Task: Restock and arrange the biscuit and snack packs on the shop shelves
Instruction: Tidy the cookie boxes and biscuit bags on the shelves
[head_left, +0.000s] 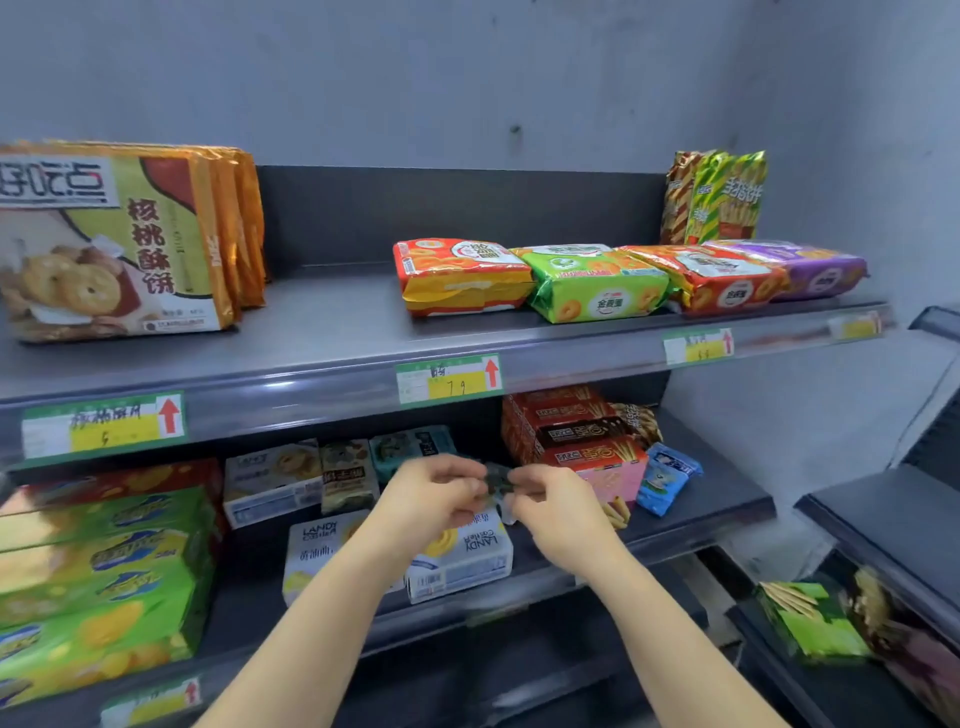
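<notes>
shelves (322, 332): being shown as two grey tiers
orange biscuit packs (119, 234): being displayed upright, upper left
left hand (431, 493): being pinched onto the small dark pack (496, 480)
right hand (556, 504): being pinched onto its other end
small dark pack: being held between both hands, mid-frame

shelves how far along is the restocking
Looks done: four flat packs sit in a row on the upper shelf. In hand: the left hand and right hand pinch a small dark pack over the lower shelf. Left: the white Landy packs lie askew, and the upper shelf's middle is bare.
</notes>
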